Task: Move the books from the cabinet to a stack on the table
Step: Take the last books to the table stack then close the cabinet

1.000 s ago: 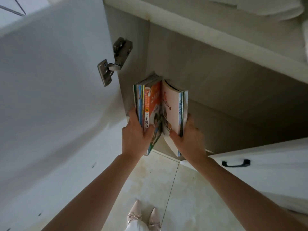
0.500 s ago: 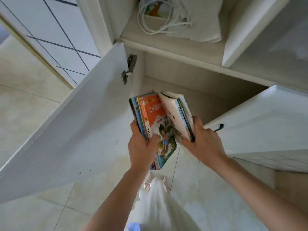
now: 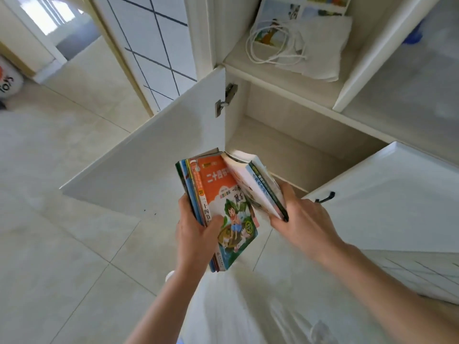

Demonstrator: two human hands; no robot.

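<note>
Both hands have drawn the books (image 3: 218,202) clear of the cabinet (image 3: 285,145); left hand (image 3: 196,234) fingers and right hand (image 3: 303,219) fingers clasp them.

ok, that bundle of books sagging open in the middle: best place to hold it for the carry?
Clamp the books from both outer sides near their lower spines, squeezing inward. The left hand grips the orange-covered half and the right hand the white half, but the tops splay into a V, so inward pressure should probably close it.
</note>
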